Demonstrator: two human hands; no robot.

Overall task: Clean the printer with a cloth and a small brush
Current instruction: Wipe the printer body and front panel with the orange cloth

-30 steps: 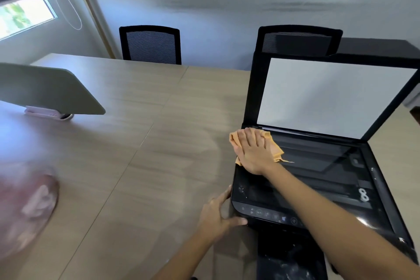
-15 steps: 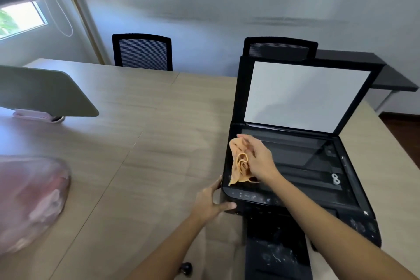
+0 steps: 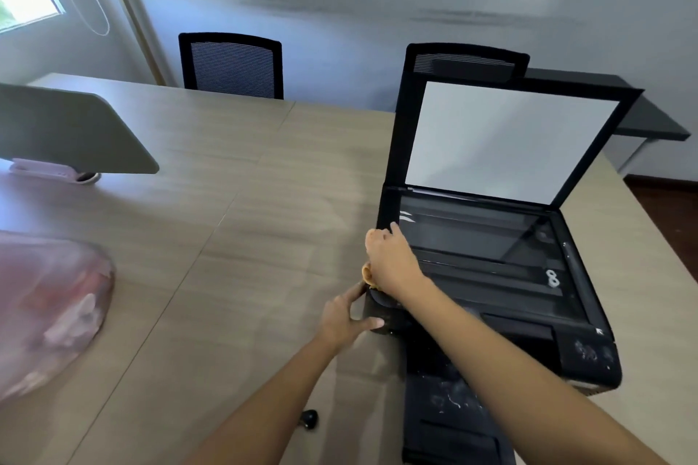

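Note:
A black printer [image 3: 491, 276] stands on the wooden table [image 3: 226, 257] with its scanner lid [image 3: 502, 140] raised and the glass bed bare. My right hand [image 3: 393, 260] is at the printer's left edge, closed around an orange cloth [image 3: 367, 273]; only a small bunched bit of the cloth shows below my palm. My left hand [image 3: 347, 317] braces the printer's front left corner, thumb and fingers pressed against the casing. The output tray [image 3: 449, 411] sticks out toward me, dusty with pale specks. No brush is visible.
A pink plastic bag [image 3: 49, 310] lies at the left. A grey laptop [image 3: 71, 128] on a pink stand sits further back left. Two black chairs [image 3: 231, 64] stand behind the table. A small black object [image 3: 309, 418] lies near the front edge.
My right hand gathered the spread cloth into a bunch and slid from the glass bed's back left toward the printer's left edge. My left hand stayed on the front corner.

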